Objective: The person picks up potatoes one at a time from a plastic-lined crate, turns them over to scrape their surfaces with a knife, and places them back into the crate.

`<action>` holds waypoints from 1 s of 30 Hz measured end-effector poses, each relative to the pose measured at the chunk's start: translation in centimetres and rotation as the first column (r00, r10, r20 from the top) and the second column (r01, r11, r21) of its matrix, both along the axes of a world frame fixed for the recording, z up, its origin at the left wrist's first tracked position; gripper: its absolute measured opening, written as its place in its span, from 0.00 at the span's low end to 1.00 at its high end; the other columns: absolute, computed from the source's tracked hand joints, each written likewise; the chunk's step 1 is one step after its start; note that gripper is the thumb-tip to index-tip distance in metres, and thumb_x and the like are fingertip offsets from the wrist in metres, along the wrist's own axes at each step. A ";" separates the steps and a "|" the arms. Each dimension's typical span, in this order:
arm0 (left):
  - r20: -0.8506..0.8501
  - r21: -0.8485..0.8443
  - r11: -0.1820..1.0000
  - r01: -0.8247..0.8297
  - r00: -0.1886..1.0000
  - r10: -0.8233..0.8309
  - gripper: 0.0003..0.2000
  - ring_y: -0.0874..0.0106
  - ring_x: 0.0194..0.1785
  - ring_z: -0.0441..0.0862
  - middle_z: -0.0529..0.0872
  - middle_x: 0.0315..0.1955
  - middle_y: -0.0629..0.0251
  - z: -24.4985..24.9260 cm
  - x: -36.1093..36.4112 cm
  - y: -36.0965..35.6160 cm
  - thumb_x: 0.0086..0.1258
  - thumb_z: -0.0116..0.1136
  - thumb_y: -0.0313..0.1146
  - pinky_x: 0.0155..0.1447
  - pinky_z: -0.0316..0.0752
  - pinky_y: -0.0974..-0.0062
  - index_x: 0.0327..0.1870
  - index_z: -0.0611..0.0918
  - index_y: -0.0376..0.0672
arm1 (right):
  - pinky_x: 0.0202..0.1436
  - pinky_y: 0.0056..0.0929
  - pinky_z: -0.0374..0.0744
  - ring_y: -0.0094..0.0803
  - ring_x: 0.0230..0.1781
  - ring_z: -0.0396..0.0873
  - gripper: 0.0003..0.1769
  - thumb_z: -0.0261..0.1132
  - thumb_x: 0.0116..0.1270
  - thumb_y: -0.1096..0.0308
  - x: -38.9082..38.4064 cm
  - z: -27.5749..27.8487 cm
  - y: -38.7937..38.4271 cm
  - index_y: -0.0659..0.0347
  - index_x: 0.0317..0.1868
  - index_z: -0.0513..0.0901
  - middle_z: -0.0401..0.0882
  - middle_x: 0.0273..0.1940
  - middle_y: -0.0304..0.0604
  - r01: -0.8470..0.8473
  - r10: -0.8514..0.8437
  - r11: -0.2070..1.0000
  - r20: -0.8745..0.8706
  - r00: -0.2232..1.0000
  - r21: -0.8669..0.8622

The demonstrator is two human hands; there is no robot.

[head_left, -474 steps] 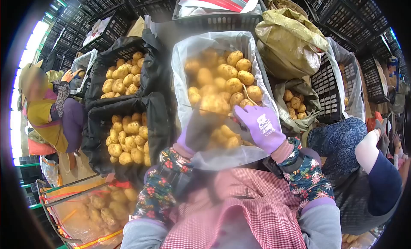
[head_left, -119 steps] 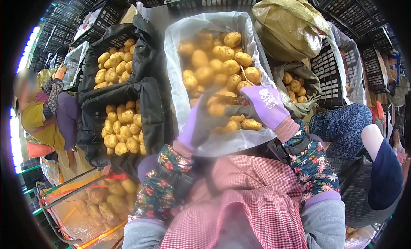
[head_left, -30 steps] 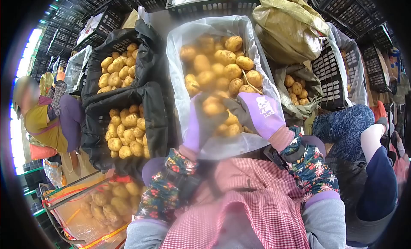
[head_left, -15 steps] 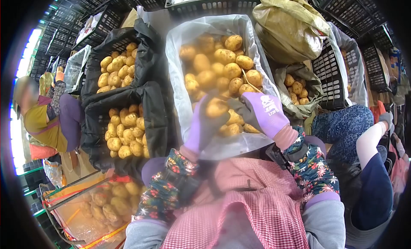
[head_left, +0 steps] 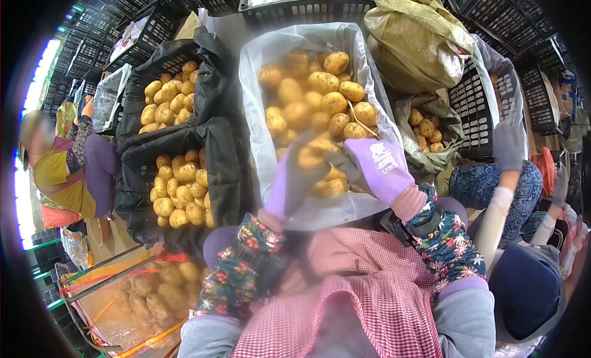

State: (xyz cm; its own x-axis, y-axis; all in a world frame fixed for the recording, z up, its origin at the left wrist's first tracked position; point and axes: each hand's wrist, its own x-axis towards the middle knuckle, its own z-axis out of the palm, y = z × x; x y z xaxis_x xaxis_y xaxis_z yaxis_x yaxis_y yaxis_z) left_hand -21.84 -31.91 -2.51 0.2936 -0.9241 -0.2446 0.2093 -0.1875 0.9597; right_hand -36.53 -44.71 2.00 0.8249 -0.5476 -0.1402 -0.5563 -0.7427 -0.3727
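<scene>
My left hand [head_left: 294, 173], in a purple glove with dark grey fingers, is closed round a potato [head_left: 312, 156] over the near part of a lined crate. A smudge blurs this area, and the fingers hide much of that potato. Just to its right, my right hand [head_left: 373, 164] wears a matching glove. Its fingers are bent and point left over the potatoes, thumb apart, with nothing plainly held. Many yellow potatoes [head_left: 335, 103] fill the crate's translucent white liner [head_left: 253, 81]. A thin stalk or cord [head_left: 360, 120] lies on them near the right hand.
Two black-lined crates [head_left: 224, 161] of potatoes stand at left, above a clear bag [head_left: 111, 309] of potatoes. A gold sack [head_left: 418, 41] and a dark bag [head_left: 452, 118] of potatoes are at right. One co-worker [head_left: 68, 167] sits at left; another's gloved hand [head_left: 508, 146] reaches in at right.
My left hand has turned, so its fingers cover more of the potato. My right hand has shifted slightly. At right, the co-worker has leaned in, and a gloved hand has come up by the crate.
</scene>
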 end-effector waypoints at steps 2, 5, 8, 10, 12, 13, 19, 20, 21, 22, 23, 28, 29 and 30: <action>0.014 -0.024 1.000 0.019 1.000 -0.018 0.28 0.67 0.66 0.75 0.70 0.67 0.62 -0.5 0.1 0.3 0.74 0.60 0.33 0.66 0.75 0.71 0.72 0.66 0.36 | 0.37 0.44 0.80 0.48 0.33 0.84 0.11 0.65 0.63 0.57 0.1 -0.6 0.6 0.54 0.36 0.82 0.84 0.31 0.46 -0.080 0.080 0.997 0.025 0.996 -0.016; -0.113 -0.073 0.997 0.038 0.993 -0.046 0.25 0.64 0.65 0.76 0.73 0.65 0.60 0.2 0.1 0.4 0.78 0.55 0.36 0.66 0.76 0.70 0.72 0.66 0.37 | 0.37 0.43 0.78 0.49 0.34 0.82 0.16 0.64 0.67 0.53 -0.6 -1.0 -0.1 0.58 0.36 0.81 0.82 0.30 0.49 -0.014 0.001 0.998 0.213 0.977 0.062; -0.724 -0.020 0.998 -0.059 0.689 0.026 0.23 0.61 0.66 0.77 0.74 0.66 0.58 -0.7 0.9 0.1 0.83 0.45 0.41 0.66 0.77 0.66 0.72 0.66 0.39 | 0.34 0.42 0.73 0.50 0.27 0.74 0.25 0.57 0.75 0.48 -0.5 -1.2 -2.2 0.67 0.37 0.78 0.75 0.26 0.58 0.230 -0.332 0.898 0.235 0.914 0.374; -0.671 -0.029 0.993 -0.111 0.739 0.063 0.24 0.58 0.66 0.76 0.74 0.65 0.56 -1.0 0.6 -0.1 0.82 0.45 0.44 0.66 0.77 0.64 0.71 0.66 0.39 | 0.35 0.42 0.73 0.47 0.26 0.70 0.27 0.55 0.76 0.46 -1.0 -2.0 -2.6 0.67 0.37 0.78 0.74 0.26 0.56 0.211 -0.299 0.921 0.247 0.922 0.328; -0.660 -0.040 0.989 -0.144 0.747 0.082 0.25 0.56 0.66 0.76 0.74 0.65 0.54 -0.7 0.4 -0.2 0.82 0.45 0.47 0.66 0.78 0.62 0.71 0.67 0.39 | 0.36 0.41 0.73 0.45 0.26 0.68 0.29 0.53 0.77 0.45 -0.9 -2.0 -2.3 0.67 0.36 0.78 0.72 0.25 0.54 0.207 -0.286 0.936 0.274 0.918 0.284; -0.676 -0.043 0.987 -0.153 0.732 0.084 0.26 0.55 0.65 0.76 0.74 0.64 0.53 -0.3 0.3 -0.2 0.81 0.46 0.48 0.65 0.78 0.62 0.70 0.67 0.39 | 0.36 0.41 0.74 0.45 0.26 0.72 0.27 0.55 0.76 0.45 -0.8 -2.2 -2.3 0.64 0.35 0.79 0.75 0.25 0.51 0.206 -0.283 0.936 0.258 0.924 0.287; -0.901 -0.001 0.991 -0.130 0.430 0.056 0.27 0.54 0.65 0.77 0.73 0.65 0.53 0.0 0.8 -0.3 0.81 0.45 0.49 0.63 0.80 0.62 0.72 0.65 0.41 | 0.37 0.41 0.77 0.46 0.30 0.81 0.24 0.59 0.72 0.45 -0.3 -2.4 -1.7 0.59 0.34 0.81 0.79 0.26 0.47 0.215 -0.262 0.954 0.232 0.937 0.209; -0.902 0.007 0.993 -0.122 0.428 0.059 0.27 0.55 0.65 0.77 0.73 0.65 0.53 0.3 0.7 -0.3 0.81 0.46 0.49 0.62 0.81 0.63 0.72 0.65 0.41 | 0.37 0.42 0.77 0.46 0.30 0.81 0.24 0.59 0.72 0.45 -0.1 -1.6 -1.5 0.59 0.33 0.81 0.80 0.27 0.47 0.186 -0.221 0.963 0.171 0.960 0.197; -0.794 -0.192 0.970 -0.147 0.604 -0.066 0.27 0.56 0.65 0.77 0.73 0.65 0.53 0.0 0.4 -0.2 0.81 0.45 0.50 0.62 0.82 0.64 0.72 0.65 0.41 | 0.37 0.42 0.77 0.47 0.31 0.81 0.24 0.60 0.71 0.44 0.2 -0.2 -1.2 0.59 0.32 0.80 0.81 0.28 0.47 0.155 -0.177 0.970 0.108 0.978 0.190; -0.633 -0.384 0.915 -0.128 0.757 -0.160 0.28 0.57 0.64 0.78 0.73 0.65 0.53 -0.5 -0.1 0.0 0.81 0.45 0.51 0.61 0.82 0.65 0.72 0.65 0.41 | 0.37 0.42 0.77 0.47 0.32 0.82 0.24 0.60 0.71 0.44 0.4 0.5 -1.0 0.59 0.31 0.80 0.81 0.29 0.47 0.124 -0.135 0.975 0.043 0.990 0.185; -0.562 -0.472 0.876 -0.102 0.800 -0.210 0.28 0.58 0.64 0.78 0.74 0.65 0.54 -0.6 -0.5 0.0 0.81 0.44 0.52 0.60 0.82 0.66 0.71 0.66 0.42 | 0.38 0.42 0.78 0.46 0.32 0.81 0.22 0.62 0.70 0.46 0.4 0.6 -0.9 0.58 0.31 0.80 0.81 0.30 0.46 0.104 -0.117 0.981 0.070 0.991 0.165; -0.861 -0.354 0.934 0.037 0.378 -0.342 0.27 0.63 0.57 0.82 0.79 0.60 0.59 3.8 -0.5 -0.7 0.81 0.41 0.54 0.53 0.83 0.73 0.69 0.71 0.44 | 0.38 0.42 0.78 0.43 0.34 0.81 0.12 0.69 0.60 0.58 -0.3 -1.3 -1.8 0.55 0.36 0.78 0.81 0.31 0.42 -0.156 0.176 0.983 0.267 0.947 -0.096; -0.909 -0.265 0.960 0.090 0.309 -0.280 0.27 0.64 0.55 0.83 0.80 0.59 0.60 4.1 -0.1 -0.6 0.81 0.41 0.54 0.50 0.83 0.74 0.68 0.72 0.44 | 0.37 0.42 0.77 0.44 0.33 0.81 0.18 0.70 0.58 0.51 -0.2 -1.6 -1.9 0.55 0.34 0.77 0.79 0.30 0.43 -0.162 0.190 0.979 0.275 0.942 -0.123; -0.949 -0.171 0.975 0.142 0.241 -0.201 0.27 0.65 0.53 0.84 0.81 0.57 0.61 4.4 0.3 -0.5 0.81 0.41 0.55 0.47 0.83 0.75 0.68 0.72 0.44 | 0.35 0.42 0.76 0.45 0.31 0.81 0.24 0.71 0.55 0.44 -0.2 -1.9 -2.0 0.56 0.33 0.77 0.78 0.28 0.43 -0.168 0.204 0.975 0.281 0.938 -0.148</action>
State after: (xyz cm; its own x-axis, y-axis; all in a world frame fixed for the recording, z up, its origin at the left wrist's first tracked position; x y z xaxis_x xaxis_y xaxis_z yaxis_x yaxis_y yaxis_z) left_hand -21.55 -32.44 1.88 -0.2957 -0.9371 -0.1855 0.9451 -0.3153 0.0864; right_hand -36.72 -46.71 0.14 0.9081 -0.3779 0.1803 -0.2834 -0.8717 -0.3998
